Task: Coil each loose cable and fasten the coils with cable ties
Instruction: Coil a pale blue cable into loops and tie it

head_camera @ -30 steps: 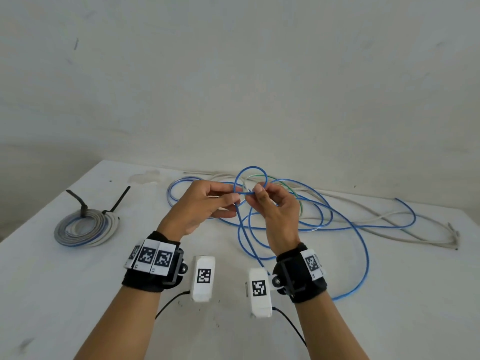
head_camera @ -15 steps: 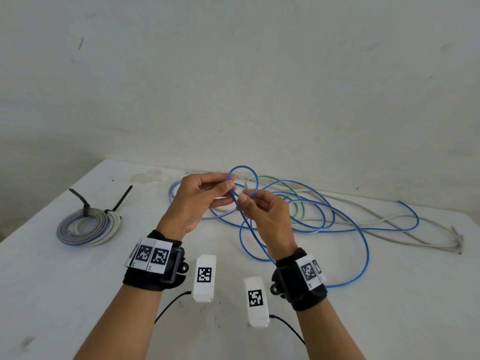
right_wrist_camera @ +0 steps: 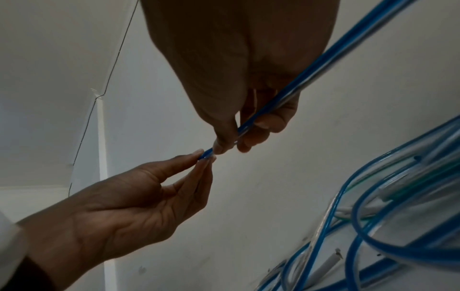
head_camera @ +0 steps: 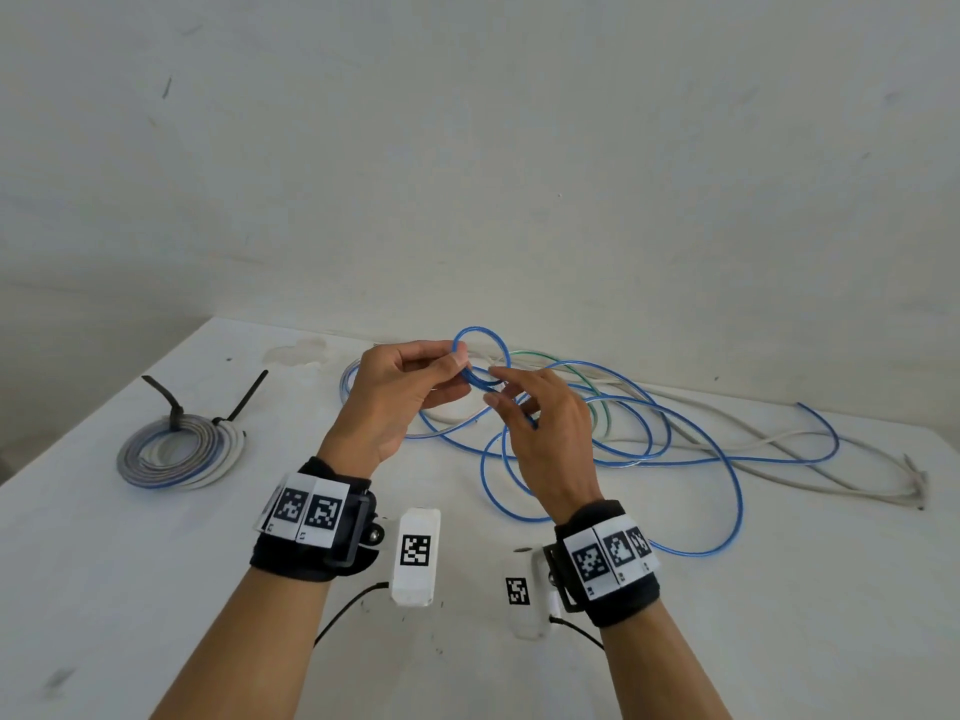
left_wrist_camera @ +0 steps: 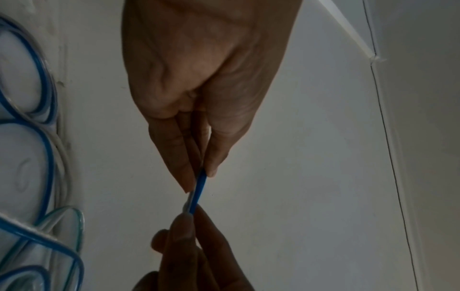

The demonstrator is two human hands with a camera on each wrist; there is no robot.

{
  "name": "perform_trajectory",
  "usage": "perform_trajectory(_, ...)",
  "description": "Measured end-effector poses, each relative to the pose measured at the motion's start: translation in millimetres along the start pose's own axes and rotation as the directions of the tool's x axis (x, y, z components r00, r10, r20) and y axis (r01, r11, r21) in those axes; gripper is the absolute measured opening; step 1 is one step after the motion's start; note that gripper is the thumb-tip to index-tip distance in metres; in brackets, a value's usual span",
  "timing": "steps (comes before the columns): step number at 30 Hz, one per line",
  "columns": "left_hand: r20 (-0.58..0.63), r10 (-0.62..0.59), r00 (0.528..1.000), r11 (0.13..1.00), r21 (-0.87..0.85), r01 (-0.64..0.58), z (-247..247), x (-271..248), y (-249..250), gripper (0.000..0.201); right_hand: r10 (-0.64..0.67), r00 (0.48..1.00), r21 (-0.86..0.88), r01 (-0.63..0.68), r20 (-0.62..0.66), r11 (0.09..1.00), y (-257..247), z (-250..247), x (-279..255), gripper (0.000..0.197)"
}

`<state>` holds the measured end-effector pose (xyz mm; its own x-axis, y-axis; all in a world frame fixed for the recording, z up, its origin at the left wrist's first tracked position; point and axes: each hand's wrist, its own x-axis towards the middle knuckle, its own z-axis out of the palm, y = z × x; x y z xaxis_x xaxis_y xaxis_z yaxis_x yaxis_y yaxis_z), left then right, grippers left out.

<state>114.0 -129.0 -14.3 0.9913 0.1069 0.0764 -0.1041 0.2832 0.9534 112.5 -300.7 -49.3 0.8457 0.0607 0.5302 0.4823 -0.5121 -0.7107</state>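
Two hands met above the white table (head_camera: 156, 563). My left hand (head_camera: 395, 402) pinched a small loop of the blue cable (head_camera: 480, 356) between thumb and fingertips; my right hand (head_camera: 545, 433) pinched the same cable just beside that pinch. Below and right of my grip, the rest of it sprawled loose among white cables (head_camera: 779, 449). Far left lay a tied coil (head_camera: 176, 452).

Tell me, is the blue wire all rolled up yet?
Not yet. The left hand pinches one small loop of the blue wire; the rest sprawls loose over the table.
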Motion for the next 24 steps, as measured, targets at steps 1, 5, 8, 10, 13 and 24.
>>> perform_trajectory(1, 0.006, -0.008, 1.0, 1.0, -0.005, 0.008, 0, 0, 0, 0.01, 0.004, 1.0, 0.004, -0.004, 0.012, 1.0, 0, -1, 0, 0.019)
perform_trajectory(5, 0.015, -0.064, 0.998, 0.998, 0.021, 0.063, -3, 0, 2, 0.017, 0.056, 0.997, 0.071, -0.06, 0.05, 0.996, -4, -6, 4, 0.009)
perform_trajectory(8, 0.061, -0.05, 0.997, 0.981, 0.192, 0.037, -6, 1, 3, 0.033, 0.112, 0.982, 0.092, -0.127, 0.153, 0.988, -3, -16, 8, 0.004)
perform_trajectory(10, 0.184, 0.027, 0.983, 0.919, 0.381, -0.097, -8, -1, 6, 0.046, 0.166, 0.948, 0.186, -0.221, 0.273, 0.958, -2, -29, 9, 0.004)
perform_trajectory(13, 0.371, 0.024, 0.929, 0.781, 0.573, -0.249, -7, -5, 13, 0.035, 0.21, 0.859, 0.309, -0.381, 0.467, 0.871, -2, -49, 10, 0.012)
perform_trajectory(24, 0.265, -0.105, 0.959, 0.903, 0.43, -0.02, -5, -9, 17, 0.015, 0.16, 0.953, 0.217, -0.218, 0.257, 0.951, -9, -56, 14, 0.011)
